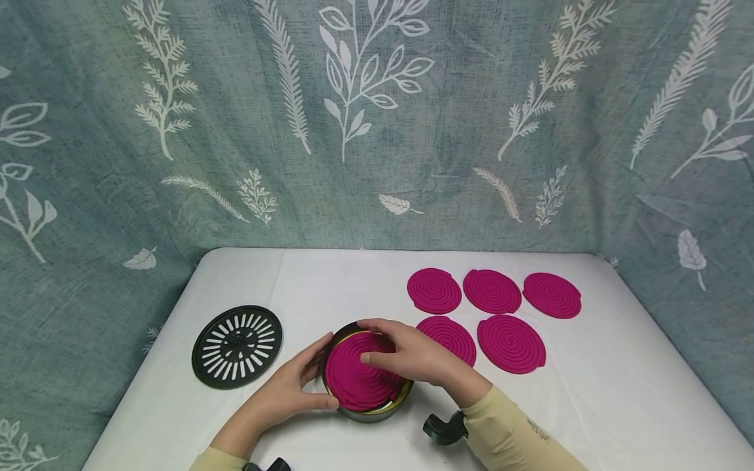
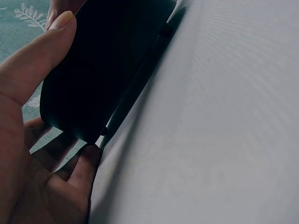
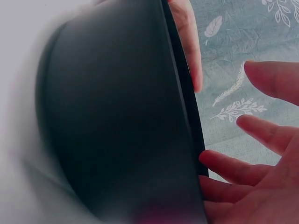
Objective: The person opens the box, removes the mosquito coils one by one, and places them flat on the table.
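Note:
A round black tin [image 1: 365, 417] with a yellowish inner edge stands at the table's front middle. A magenta mosquito coil [image 1: 350, 376] lies in it. My left hand [image 1: 288, 389] holds the tin from the left, thumb at the near side and fingers around the far side. In the left wrist view that thumb [image 2: 39, 63] lies along the dark wall. Over the tin's right part is my right hand [image 1: 412, 353], its fingers spread and loosely extended. In the right wrist view some of its fingertips [image 3: 210, 158] touch the rim, while the thumb is apart.
A black slotted lid [image 1: 206, 360] lies on the white table [image 1: 589, 405] at the left. Several more magenta coils [image 1: 511, 343] lie flat in two rows at the right, one partly behind my right hand. A patterned green cloth [image 1: 377, 183] hangs behind the table.

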A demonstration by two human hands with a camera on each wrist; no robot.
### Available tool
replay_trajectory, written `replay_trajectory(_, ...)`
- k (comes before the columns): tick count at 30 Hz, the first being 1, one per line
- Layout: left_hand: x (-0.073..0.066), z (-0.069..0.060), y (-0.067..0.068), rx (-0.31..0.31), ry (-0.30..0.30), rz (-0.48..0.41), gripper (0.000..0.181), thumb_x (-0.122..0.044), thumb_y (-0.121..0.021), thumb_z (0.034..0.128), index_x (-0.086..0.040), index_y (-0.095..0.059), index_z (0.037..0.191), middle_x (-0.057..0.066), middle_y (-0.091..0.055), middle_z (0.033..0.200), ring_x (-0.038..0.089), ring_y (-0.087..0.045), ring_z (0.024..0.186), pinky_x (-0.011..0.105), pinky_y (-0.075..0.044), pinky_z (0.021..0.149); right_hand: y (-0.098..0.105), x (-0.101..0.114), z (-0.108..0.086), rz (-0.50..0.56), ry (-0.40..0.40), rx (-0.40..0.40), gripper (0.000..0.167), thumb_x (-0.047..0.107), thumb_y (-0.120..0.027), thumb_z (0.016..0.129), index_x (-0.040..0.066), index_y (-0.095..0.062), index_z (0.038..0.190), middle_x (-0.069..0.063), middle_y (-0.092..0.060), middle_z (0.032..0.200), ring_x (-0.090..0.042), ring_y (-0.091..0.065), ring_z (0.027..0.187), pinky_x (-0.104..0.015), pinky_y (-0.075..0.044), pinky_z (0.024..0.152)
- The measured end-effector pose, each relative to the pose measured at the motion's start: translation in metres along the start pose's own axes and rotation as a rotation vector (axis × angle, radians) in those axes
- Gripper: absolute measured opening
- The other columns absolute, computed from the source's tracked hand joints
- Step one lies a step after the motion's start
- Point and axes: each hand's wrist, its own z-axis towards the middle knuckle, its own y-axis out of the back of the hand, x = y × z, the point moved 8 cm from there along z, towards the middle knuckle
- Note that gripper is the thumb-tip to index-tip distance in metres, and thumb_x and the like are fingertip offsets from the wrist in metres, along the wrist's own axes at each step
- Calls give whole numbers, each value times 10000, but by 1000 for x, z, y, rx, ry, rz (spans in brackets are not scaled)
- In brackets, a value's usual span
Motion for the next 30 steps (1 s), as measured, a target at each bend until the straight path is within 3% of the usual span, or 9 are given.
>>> replay_trajectory(10, 0, -1, 1, -17, 21, 24, 1107, -325, -933, 655, -280, -301, 1564, -23, -377, 1539, 130, -353, 1407, 188, -343, 1114, -2, 0, -3, 73, -11, 39, 608, 339, -698, 927, 161, -479, 1466, -78, -579, 1323, -261, -558, 1197, -415, -509, 994)
replay_trajectory(21, 0, -1, 0, -8, 11, 20, 1085, -323, -922, 680, -293, -295, 1564, -27, -364, 1548, 133, -337, 1416, 199, -338, 1121, -1, -4, -4, 132, -7, 39, 625, 341, -693, 932, 150, -458, 1479, -66, -515, 1422, -266, -503, 1300, -442, -472, 1069)
replay_trajectory(26, -2, -2, 0, 1, 7, 14, 1082, -304, -919, 686, -277, -290, 1567, -19, -358, 1552, 135, -330, 1420, 199, -332, 1126, 2, -5, -5, 152, -6, 13, 606, 334, -688, 938, 157, -465, 1474, -103, -492, 1438, -298, -518, 1280, -430, -502, 1037)
replay_trajectory(30, -2, -1, 0, -4, 14, 20, 1099, -310, -926, 674, -255, -292, 1570, -20, -363, 1550, 124, -336, 1415, 189, -337, 1120, 6, -8, -4, 159, -16, -29, 577, 354, -685, 937, 225, -476, 1459, -112, -494, 1434, -304, -526, 1268, -442, -511, 1025)
